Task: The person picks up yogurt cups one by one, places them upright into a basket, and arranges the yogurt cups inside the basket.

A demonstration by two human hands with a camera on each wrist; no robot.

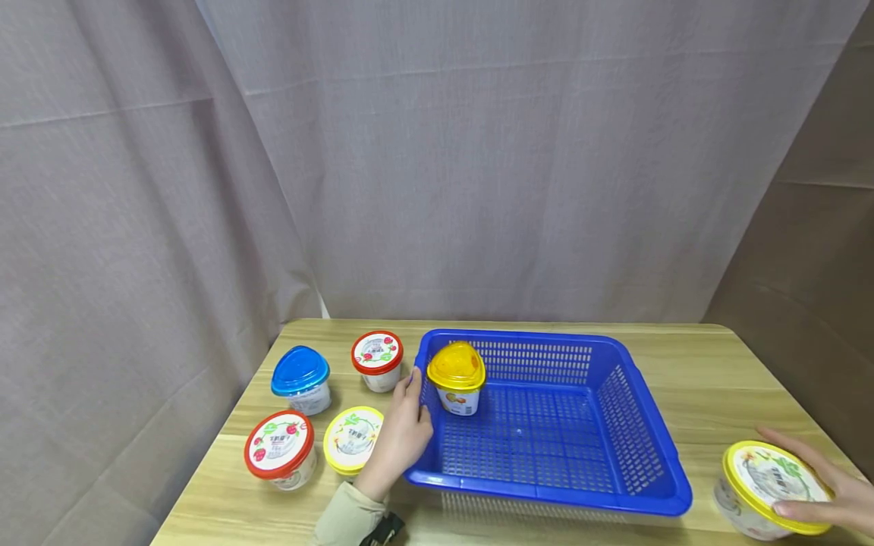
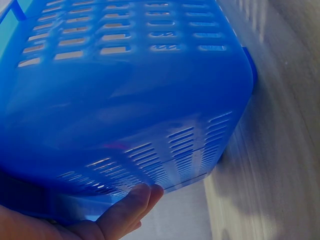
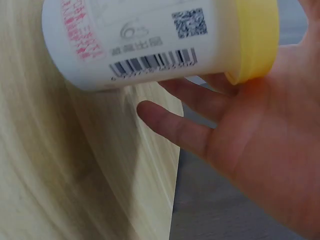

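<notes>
My left hand point(image 1: 403, 431) grips the left rim of a blue plastic basket point(image 1: 546, 497); in the left wrist view its fingers point(image 2: 131, 207) lie along the slotted outer wall. Inside the basket, at its left end, stands a tub with a domed yellow lid point(image 1: 459, 371). At the table's right front, my right hand point(image 1: 836, 493) holds a round white tub with a flat yellow lid point(image 1: 771, 478), thumb on the near side of the lid and fingers round the far side. A barcode shows on this tub's side point(image 3: 155, 45) in the right wrist view.
Left of the basket stand two red-lidded tubs, one behind point(image 1: 378, 356) and one in front point(image 1: 280, 447), a blue-lidded tub point(image 1: 300, 375) and a flat yellow-lidded tub point(image 1: 353, 438) close to my left hand. A grey curtain point(image 1: 478, 167) hangs behind the wooden table point(image 1: 690, 371).
</notes>
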